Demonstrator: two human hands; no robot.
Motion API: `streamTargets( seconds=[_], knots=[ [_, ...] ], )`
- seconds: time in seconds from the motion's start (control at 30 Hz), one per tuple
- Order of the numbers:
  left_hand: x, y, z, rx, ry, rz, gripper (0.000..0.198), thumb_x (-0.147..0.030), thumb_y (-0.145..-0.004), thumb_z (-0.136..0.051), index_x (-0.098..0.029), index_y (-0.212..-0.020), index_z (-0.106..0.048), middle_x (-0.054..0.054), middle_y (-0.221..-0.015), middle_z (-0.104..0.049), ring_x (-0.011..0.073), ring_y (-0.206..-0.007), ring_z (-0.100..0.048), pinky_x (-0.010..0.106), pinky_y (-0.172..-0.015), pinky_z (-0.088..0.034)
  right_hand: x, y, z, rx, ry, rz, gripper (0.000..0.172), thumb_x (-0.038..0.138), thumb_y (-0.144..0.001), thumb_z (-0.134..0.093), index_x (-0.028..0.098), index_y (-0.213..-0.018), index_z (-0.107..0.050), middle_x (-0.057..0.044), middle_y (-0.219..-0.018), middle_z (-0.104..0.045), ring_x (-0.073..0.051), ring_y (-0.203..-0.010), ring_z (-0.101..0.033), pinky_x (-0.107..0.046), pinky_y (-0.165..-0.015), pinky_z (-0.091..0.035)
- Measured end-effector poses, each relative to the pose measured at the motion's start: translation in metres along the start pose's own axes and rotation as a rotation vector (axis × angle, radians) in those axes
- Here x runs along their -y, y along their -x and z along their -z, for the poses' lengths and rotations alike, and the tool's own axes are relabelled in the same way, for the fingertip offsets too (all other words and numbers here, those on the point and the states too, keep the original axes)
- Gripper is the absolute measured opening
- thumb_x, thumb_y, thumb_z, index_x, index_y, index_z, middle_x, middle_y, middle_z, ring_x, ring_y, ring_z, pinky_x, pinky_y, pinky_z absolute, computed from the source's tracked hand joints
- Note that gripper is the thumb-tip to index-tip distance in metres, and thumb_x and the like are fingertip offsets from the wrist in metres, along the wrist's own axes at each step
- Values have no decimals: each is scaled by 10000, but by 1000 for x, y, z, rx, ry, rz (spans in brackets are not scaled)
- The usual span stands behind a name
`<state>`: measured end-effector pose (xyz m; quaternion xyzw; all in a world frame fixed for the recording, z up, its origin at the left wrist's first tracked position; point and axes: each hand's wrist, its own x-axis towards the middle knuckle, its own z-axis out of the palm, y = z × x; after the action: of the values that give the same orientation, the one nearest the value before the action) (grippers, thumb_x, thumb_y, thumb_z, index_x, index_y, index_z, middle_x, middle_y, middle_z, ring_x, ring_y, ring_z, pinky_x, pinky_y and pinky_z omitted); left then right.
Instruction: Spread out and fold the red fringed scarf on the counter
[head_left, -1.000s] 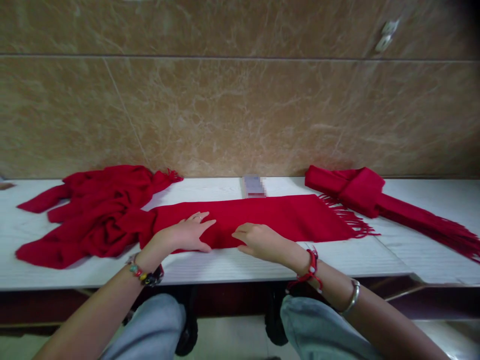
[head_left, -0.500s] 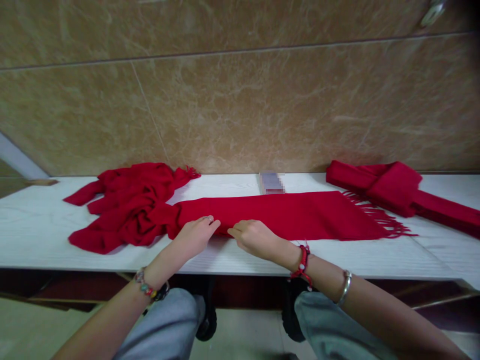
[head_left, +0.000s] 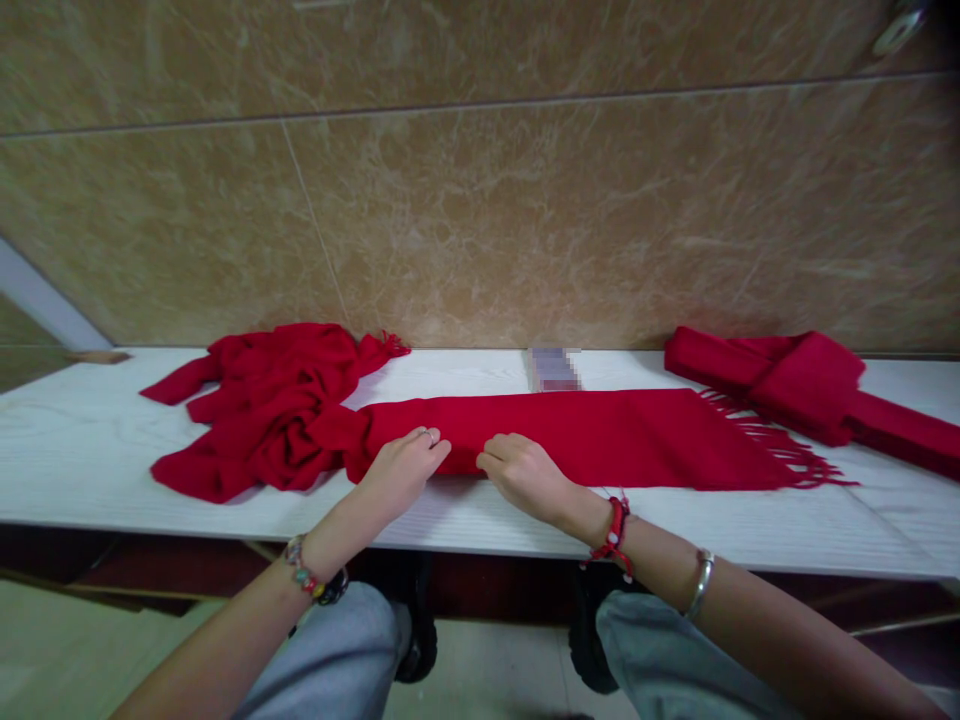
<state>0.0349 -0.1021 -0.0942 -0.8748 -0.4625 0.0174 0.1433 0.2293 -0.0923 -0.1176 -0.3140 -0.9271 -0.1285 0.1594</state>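
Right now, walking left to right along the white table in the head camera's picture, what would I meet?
Small brown piece → red pile → left hand → right hand → folded scarf.

Solid red is seen on the scarf (head_left: 615,435) at mid-frame; above, the brown wall (head_left: 525,220) is veined in cream; the tabletop (head_left: 457,515) is white-grained.

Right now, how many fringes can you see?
2: a small fringe at the back of the pile, a long fringe at the right end of the flat scarf. More may be hidden in the pile.
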Motion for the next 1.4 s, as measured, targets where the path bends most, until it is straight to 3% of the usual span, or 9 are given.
streamTargets(
  seconds=[0.27, 0.4, 0.6, 0.83, 1.07, 1.27, 1.4],
  knots=[
    [6, 7, -2, 16, -3, -79, 211, -66, -813, -395, -172, -901, -554, 54, -879, -551, 181, -817, -535, 292, -714, -448, 2, 3, -6, -41, 6, 116, 122, 175, -855, -468, 161, -854, -589, -41, -788, -584, -160, -742, -498, -289, -665, -327],
    [7, 10, -5, -65, -42, -152, 176, -96, -834, -407, -170, -808, -565, 39, -790, -539, 175, -764, -517, 290, -696, -441, 3, 2, -8, -76, 44, 214, 133, 145, -856, -466, 151, -811, -591, -32, -745, -573, -155, -707, -483, -290, -642, -319],
    [8, 10, -13, -155, -69, -180, 205, -57, -832, -386, -159, -799, -560, 45, -810, -539, 173, -796, -497, 294, -752, -431, 3, 3, -3, -131, 46, 226, 146, 162, -858, -463, 150, -832, -606, -41, -769, -576, -165, -714, -479, -290, -629, -336],
    [6, 17, 1, 33, 6, -162, 250, -46, -804, -412, -196, -938, -561, 29, -880, -567, 158, -824, -533, 270, -741, -437, -3, 7, -3, -32, -207, 169, 194, 112, -837, -469, 174, -917, -634, -48, -896, -610, -155, -823, -520, -276, -759, -397],
    [1, 24, 6, 107, 24, -93, 309, -69, -820, -382, -177, -1059, -545, 67, -969, -571, 187, -867, -562, 284, -693, -473, -4, 10, -4, -23, -334, 123, 230, 110, -834, -449, 129, -959, -641, -87, -909, -627, -168, -848, -545, -280, -789, -436],
    [-15, 30, 11, 155, 54, -82, 425, -6, -791, -349, -126, -1173, -491, 132, -1120, -531, 211, -1009, -521, 338, -865, -433, -14, 4, 11, 94, -418, 153, 220, 165, -850, -441, 136, -953, -634, -87, -945, -623, -160, -888, -551, -279, -810, -439],
    [-29, 37, 19, 252, 57, -37, 519, 41, -750, -325, -70, -1251, -405, 200, -1238, -439, 262, -1115, -449, 385, -892, -414, -19, -14, 16, 162, -432, 202, 268, 80, -827, -415, 131, -981, -628, -87, -995, -626, -158, -938, -548, -282, -861, -417]
  ],
)
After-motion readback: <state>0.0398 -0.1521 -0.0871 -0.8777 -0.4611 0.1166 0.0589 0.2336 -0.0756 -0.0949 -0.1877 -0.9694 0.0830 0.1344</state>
